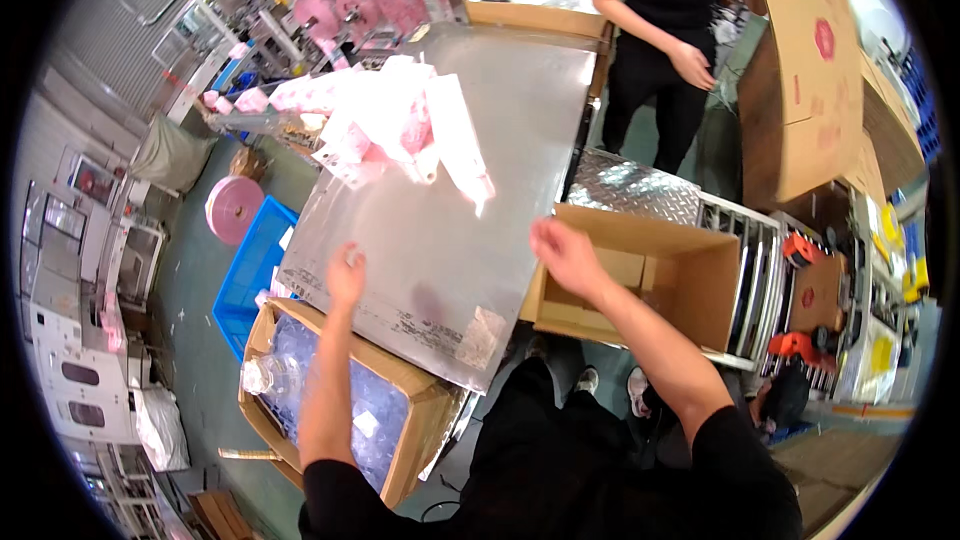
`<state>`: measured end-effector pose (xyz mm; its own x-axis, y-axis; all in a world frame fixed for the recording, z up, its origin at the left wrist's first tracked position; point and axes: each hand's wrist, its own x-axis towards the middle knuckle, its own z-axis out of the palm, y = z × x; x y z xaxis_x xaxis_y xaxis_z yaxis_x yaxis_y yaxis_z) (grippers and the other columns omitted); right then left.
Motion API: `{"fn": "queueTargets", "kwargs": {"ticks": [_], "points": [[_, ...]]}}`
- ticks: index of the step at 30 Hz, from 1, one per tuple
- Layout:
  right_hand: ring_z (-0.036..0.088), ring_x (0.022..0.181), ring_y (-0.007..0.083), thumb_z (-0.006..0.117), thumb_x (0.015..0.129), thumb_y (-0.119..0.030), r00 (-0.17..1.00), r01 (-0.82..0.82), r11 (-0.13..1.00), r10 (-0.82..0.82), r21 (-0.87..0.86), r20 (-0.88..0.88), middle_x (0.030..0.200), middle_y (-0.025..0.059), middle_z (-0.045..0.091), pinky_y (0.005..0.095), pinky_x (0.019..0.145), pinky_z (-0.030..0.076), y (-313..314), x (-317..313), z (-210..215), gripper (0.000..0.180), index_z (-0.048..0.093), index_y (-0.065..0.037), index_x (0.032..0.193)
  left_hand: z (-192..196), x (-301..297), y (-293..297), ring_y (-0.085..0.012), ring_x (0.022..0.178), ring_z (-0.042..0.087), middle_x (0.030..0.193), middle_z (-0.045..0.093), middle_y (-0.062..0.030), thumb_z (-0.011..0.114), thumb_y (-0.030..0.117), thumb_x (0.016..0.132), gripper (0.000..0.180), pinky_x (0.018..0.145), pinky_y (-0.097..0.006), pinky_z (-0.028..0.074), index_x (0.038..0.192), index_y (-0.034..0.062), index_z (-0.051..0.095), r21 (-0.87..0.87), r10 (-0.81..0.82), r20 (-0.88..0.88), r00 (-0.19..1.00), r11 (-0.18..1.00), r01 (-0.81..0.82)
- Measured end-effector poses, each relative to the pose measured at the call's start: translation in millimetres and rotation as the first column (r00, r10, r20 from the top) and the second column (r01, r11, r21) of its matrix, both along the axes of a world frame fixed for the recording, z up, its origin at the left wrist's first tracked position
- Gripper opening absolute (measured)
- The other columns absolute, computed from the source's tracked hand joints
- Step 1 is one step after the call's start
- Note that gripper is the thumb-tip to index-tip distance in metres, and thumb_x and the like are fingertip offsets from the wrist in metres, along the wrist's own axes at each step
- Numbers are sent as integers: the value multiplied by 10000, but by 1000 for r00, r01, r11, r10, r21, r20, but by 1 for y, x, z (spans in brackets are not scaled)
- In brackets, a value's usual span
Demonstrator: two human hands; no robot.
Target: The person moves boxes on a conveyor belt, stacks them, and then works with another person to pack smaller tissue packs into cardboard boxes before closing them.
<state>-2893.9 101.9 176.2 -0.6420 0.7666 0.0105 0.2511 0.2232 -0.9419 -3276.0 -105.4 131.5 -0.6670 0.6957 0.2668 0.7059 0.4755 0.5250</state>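
Over the near left part of the metal table (500, 270) is my left hand (346, 277), its fingers loosely apart and holding nothing. My right hand (566, 254) hovers by the table's right edge, next to the left rim of an open cardboard box (690, 240). Its fingers are slightly bent, with nothing visible in them. Farther back on the table lies a pile of pink-and-white soft packs (405, 120), overexposed in places. A long pack (457, 140) sits at the pile's right side. The visible inside of the box shows bare cardboard.
A carton of clear plastic bags (375, 420) stands at the near left, with a blue crate (250, 270) behind it. Pink rolls run on a machine (330, 15) at the back left. A co-worker (665, 50) stands beyond the roller conveyor (755, 270), beside a tall carton (810, 80).
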Motion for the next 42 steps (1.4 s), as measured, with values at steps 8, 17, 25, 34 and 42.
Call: {"fn": "queueTargets", "kwargs": {"ticks": [8, 17, 25, 34, 42], "points": [[564, 1134, 413, 712, 792, -397, 964, 210, 964, -232, 163, 129, 1253, 330, 527, 431, 949, 469, 138, -219, -52, 847, 350, 126, 1351, 46, -188, 217, -376, 1049, 566, 1115, 633, -171, 635, 213, 855, 285, 915, -447, 447, 1081, 42, 654, -97, -189, -350, 917, 981, 165], [633, 999, 424, 698, 787, -419, 950, 233, 968, -207, -89, 233, 1105, 318, 615, 454, 902, 483, 179, -289, -78, 886, 299, 111, 1374, -42, -165, 345, -323, 1352, 372, 1463, 421, -118, 493, 538, 906, 696, 1056, -650, 242, 1421, 79, 401, -311, -288, -439, 851, 938, 156], [640, 1011, 385, 766, 747, -348, 888, 456, 877, -436, -152, 148, 1112, 285, 625, 420, 881, 508, 225, -282, -86, 842, 350, 87, 1335, 29, -178, 339, -386, 1382, 294, 1517, 287, -199, 620, 601, 801, 809, 1074, -596, 213, 1412, 104, 431, -322, 2, -359, 933, 938, -126], [625, 1073, 224, 784, 729, -163, 970, -66, 961, -2, -270, -243, 1167, 140, 635, 375, 956, 504, 259, -238, -68, 609, 520, 27, 1244, -23, -167, 310, -395, 1272, 477, 1317, 507, -315, 714, 706, 622, 1143, 1045, -397, 396, 1341, -131, 416, -391, -101, 274, 956, 897, 207], [510, 1192, 418, 833, 573, -411, 953, -2, 953, 94, -304, 288, 1342, 275, 476, 450, 1009, 419, 64, -174, -68, 1131, 253, -27, 1465, 4, -51, 66, -303, 1112, 561, 1253, 565, -216, 682, 291, 850, 614, 958, -405, 434, 1325, -40, 476, -401, 35, 360, 932, 908, 121]]}}
